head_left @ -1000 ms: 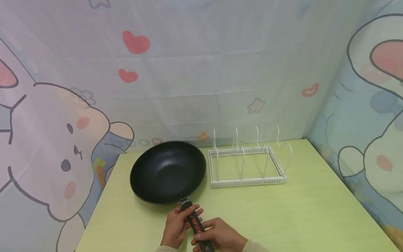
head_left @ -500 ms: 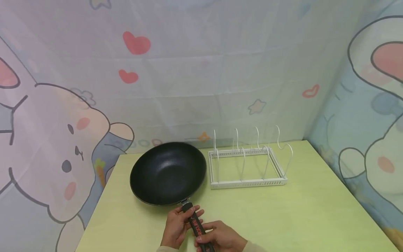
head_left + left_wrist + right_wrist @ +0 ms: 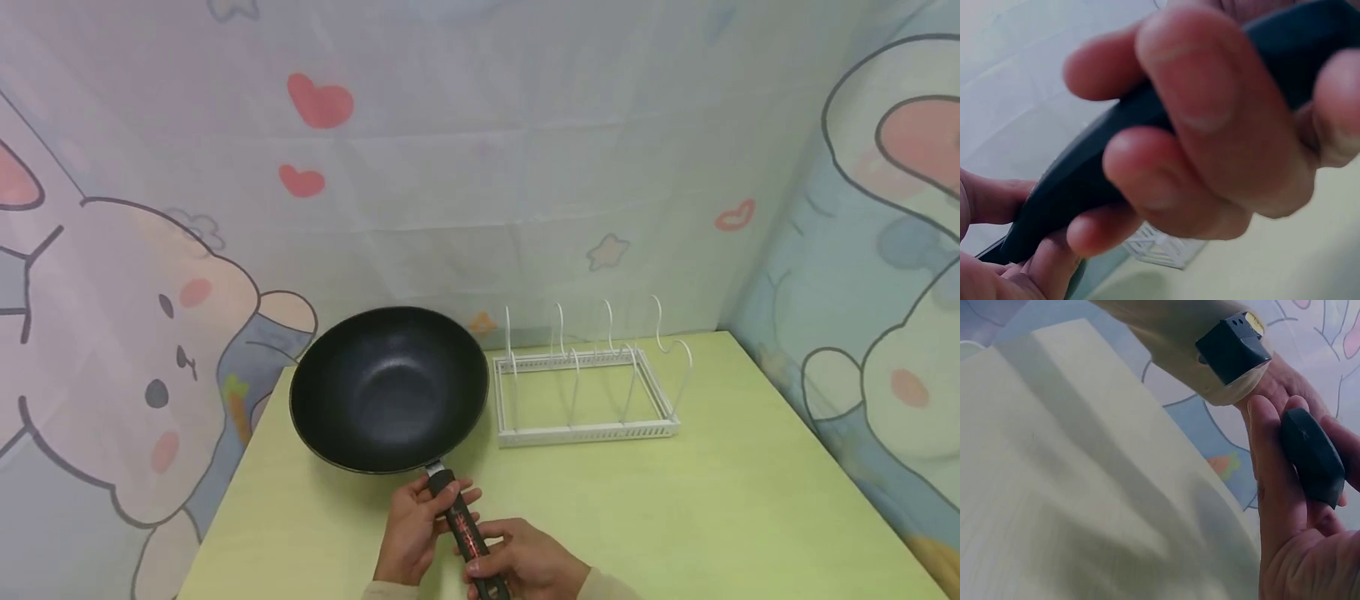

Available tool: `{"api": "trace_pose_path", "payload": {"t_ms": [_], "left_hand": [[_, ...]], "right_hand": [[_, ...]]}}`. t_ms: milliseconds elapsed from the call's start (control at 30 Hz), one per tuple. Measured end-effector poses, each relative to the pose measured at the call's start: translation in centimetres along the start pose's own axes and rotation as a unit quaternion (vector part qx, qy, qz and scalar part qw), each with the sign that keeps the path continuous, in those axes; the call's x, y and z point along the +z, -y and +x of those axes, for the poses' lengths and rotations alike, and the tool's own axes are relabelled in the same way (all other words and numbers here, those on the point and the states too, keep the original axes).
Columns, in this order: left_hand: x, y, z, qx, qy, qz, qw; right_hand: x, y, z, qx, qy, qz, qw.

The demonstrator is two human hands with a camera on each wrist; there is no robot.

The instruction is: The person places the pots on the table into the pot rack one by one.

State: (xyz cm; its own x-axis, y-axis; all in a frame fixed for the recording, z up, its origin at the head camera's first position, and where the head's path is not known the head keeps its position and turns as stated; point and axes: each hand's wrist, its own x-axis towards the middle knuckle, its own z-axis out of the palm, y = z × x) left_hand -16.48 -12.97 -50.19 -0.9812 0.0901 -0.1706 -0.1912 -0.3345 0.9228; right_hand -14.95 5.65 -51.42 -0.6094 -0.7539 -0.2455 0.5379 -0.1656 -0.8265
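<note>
Both left hand (image 3: 411,531) and right hand (image 3: 531,560): fingers (image 3: 1238,128) clamped on handle (image 3: 466,531) of pan (image 3: 390,392), black inside showing.

Pan (image 3: 390,392) smooth and softly glossy — handle (image 3: 466,532) matt, plastic-looking — backdrop (image 3: 465,183) creased cloth.

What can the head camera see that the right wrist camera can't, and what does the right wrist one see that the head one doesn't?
Only the head view shows the round black pan body, the white rack and the red hearts.

Only the right wrist view shows a little dark box on the left sleeve.

Both show the left hand and right hand holding the dark handle, plus the table and a cartoon carrot.
</note>
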Motion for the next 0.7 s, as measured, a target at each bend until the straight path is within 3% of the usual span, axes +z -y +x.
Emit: {"api": "trace_pose_path", "payload": {"t_ms": [233,400,567,700], "left_hand": [[0.9,-1.3,-0.3,0.016,0.003,0.018,0.9997],[1.7,-1.9,-0.4,0.036,-0.014,0.036,0.9986],[3.0,-2.1,-0.6,0.064,-0.044,0.079,0.9939],[4.1,-2.0,-0.5,0.102,-0.070,0.124,0.9846]], "right_hand": [[0.2,0.7,-0.4,-0.015,0.004,-0.014,1.000],[0.2,1.3,-0.6,-0.015,0.001,-0.026,1.000],[-0.1,1.4,-0.8,-0.027,-0.033,-0.070,0.997],[-0.4,1.1,-0.8,-0.042,-0.073,-0.113,0.990]]}}
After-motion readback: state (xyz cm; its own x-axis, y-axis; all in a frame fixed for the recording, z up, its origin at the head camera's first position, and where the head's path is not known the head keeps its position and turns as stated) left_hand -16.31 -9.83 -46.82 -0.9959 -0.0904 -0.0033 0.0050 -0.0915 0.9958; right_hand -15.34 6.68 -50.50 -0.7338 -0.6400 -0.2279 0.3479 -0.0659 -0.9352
